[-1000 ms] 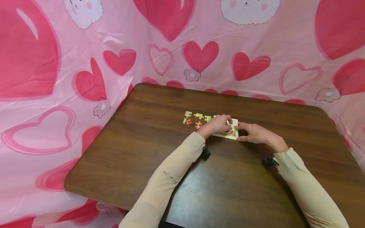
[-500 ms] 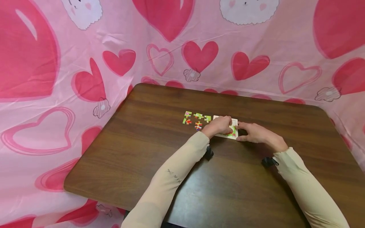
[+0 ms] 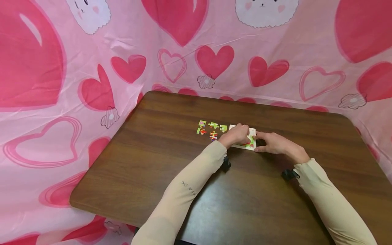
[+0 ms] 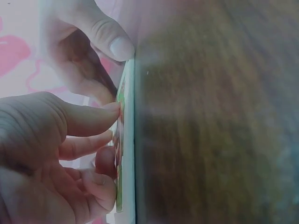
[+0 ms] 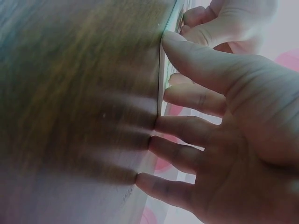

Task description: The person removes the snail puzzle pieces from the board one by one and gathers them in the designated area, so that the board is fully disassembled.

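Note:
A small white-rimmed jigsaw board (image 3: 249, 148) with a colourful picture lies flat on the brown table. My left hand (image 3: 237, 133) is over it; in the left wrist view its thumb (image 4: 91, 119) and forefinger reach to the picture surface, the other fingers bent against it. No loose piece shows between them. My right hand (image 3: 274, 142) is at the board's right edge. The right wrist view has its thumb (image 5: 191, 58) against the corner and the other fingers spread, tips down on the tabletop. Much of the picture is hidden under my left hand.
Several loose puzzle pieces (image 3: 213, 135) in green, red and yellow lie just left of the board. The brown table (image 3: 147, 163) has rounded corners, and a pink heart-patterned cloth (image 3: 171, 68) hangs behind it and along its left side.
My left hand has shifted slightly to the right over the board, uncovering more of its upper left corner. My right hand stays at the right edge; the loose pieces lie as before.

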The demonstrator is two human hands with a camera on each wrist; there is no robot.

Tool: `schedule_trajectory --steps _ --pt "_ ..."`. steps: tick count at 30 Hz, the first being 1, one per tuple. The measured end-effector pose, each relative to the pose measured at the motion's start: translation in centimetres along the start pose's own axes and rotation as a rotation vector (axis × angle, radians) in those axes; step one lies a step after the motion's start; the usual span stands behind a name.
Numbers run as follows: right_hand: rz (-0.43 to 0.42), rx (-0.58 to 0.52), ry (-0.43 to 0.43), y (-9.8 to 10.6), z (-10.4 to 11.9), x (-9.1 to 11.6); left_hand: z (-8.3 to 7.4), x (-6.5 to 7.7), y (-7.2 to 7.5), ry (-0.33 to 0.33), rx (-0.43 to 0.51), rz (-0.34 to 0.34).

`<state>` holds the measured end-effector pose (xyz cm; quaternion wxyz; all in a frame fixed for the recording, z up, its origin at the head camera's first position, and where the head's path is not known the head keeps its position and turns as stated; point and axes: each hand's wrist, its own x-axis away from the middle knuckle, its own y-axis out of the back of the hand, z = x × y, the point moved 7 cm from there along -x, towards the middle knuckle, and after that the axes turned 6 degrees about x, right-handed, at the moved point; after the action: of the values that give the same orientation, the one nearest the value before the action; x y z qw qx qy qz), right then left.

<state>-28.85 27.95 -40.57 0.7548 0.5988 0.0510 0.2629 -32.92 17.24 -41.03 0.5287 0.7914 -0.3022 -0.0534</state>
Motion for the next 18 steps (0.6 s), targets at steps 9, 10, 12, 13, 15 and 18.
schedule_trajectory --steps 9,10,12,13,15,18 --pt "-0.006 0.008 0.002 0.07 0.11 0.09 0.02 0.23 0.07 0.014 0.02 -0.008" --pt "-0.009 0.01 0.003 0.12 0.14 0.1 0.0 0.19 0.11 0.011 0.013 -0.014" --pt "-0.009 0.009 0.0 0.17 0.19 0.13 -0.04 0.17 0.16 0.004 0.003 -0.018" --pt "-0.009 0.008 -0.001 0.18 0.21 0.15 -0.05 0.14 0.16 0.002 -0.001 -0.019" --pt "-0.007 0.01 -0.012 0.17 0.17 0.19 -0.06 0.1 0.13 -0.003 -0.002 -0.021" --pt "-0.002 0.013 -0.033 0.15 0.05 0.25 -0.08 0.08 0.12 -0.012 0.006 -0.029"
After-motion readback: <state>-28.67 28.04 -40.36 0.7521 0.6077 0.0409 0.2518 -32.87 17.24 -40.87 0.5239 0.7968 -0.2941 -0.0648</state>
